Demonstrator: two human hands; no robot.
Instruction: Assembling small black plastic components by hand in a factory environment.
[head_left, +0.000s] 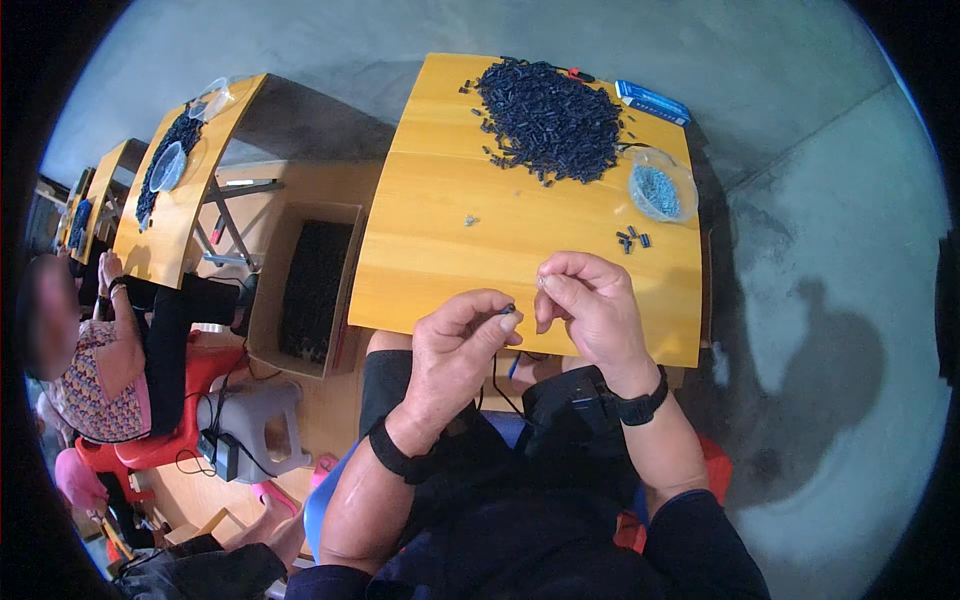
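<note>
The left hand [452, 338] pinches a small dark piece [507, 309] by the near edge of the worktop [420, 240]; best keep its end exposed and steady. The right hand [597, 305] is pinched narrow, perhaps on something too tiny to tell; a light grip suits.

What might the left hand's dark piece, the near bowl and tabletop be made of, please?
Dark piece in the left hand: perhaps plastic, from its black colour; finish unclear. Near bowl: likely clear, glossy plastic, see-through with glints. Near tabletop: smooth wood or laminate, yellow and faintly grained.
</note>
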